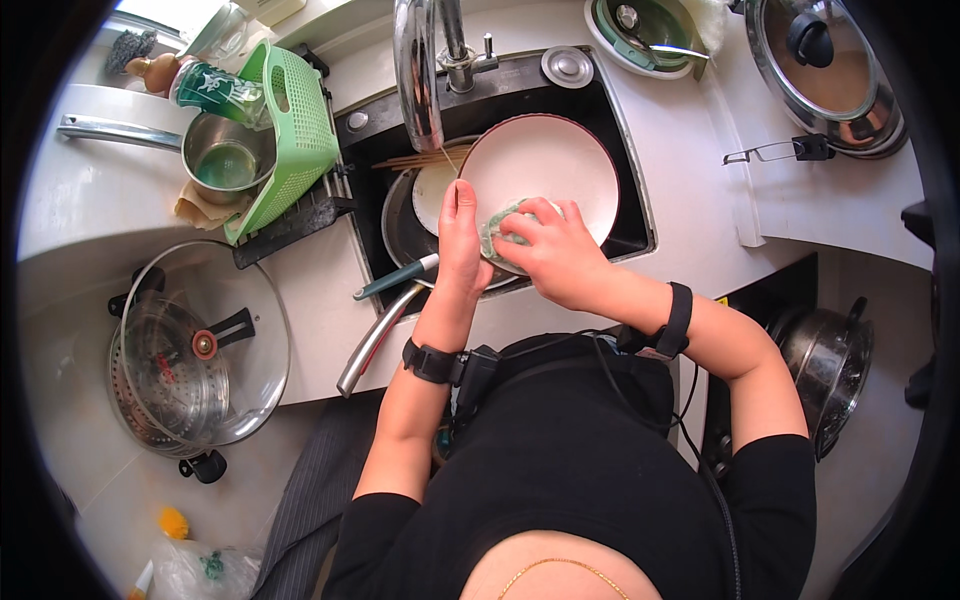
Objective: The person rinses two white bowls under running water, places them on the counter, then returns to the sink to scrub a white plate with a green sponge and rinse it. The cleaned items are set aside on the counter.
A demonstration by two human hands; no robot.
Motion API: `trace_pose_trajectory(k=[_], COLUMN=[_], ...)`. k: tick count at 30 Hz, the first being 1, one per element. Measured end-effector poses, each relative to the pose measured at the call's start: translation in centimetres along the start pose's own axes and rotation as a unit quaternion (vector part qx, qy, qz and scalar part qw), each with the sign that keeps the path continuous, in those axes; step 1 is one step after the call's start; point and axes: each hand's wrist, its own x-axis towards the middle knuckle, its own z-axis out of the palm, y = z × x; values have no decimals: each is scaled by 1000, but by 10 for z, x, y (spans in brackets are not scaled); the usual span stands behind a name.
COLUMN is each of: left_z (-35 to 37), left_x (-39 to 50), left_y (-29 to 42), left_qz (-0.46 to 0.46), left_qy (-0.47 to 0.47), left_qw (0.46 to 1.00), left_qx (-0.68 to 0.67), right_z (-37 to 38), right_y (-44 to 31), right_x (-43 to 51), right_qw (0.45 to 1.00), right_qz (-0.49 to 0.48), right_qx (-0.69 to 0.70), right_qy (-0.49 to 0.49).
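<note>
A white plate with a dark red rim (551, 161) is held tilted over the black sink (637, 225). My left hand (463, 236) grips its left edge, thumb up along the rim. My right hand (547, 244) presses a green and white cloth (499, 221) against the plate's lower inner side. A thin stream of water falls from the chrome faucet (420, 90) near the plate's left edge. Beneath the plate, a pan with a metal handle (379, 337), a utensil with a dark green handle (396, 277), a pale dish (427, 199) and wooden chopsticks (420, 160) lie in the sink, partly hidden.
Left of the sink stand a green plastic basket (300, 127) and a steel saucepan (229, 157). Glass lids (262, 375) lie at lower left. Green bowls with spoons (664, 34) are at the back right, near a lidded pot (817, 90). A sink strainer (568, 67) rests on the rim.
</note>
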Motion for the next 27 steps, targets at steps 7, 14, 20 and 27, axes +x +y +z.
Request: trace_pose_trajectory(k=[7, 14, 20, 27], left_z=[-2, 3, 7, 3], left_x=[-5, -13, -21, -22], left_y=[14, 21, 28, 27], left_qz=[11, -9, -22, -49], left_qy=[-5, -15, -13, -12], left_qw=[999, 999, 999, 998], left_qx=[-32, -34, -41, -22], right_z=[-26, -24, -18, -23], right_y=[20, 11, -13, -14], right_x=[3, 3, 0, -7], right_qw=[971, 978, 991, 997], right_qz=[132, 59, -45, -47], right_qx=[-180, -134, -53, 30], right_qy=[89, 148, 112, 58])
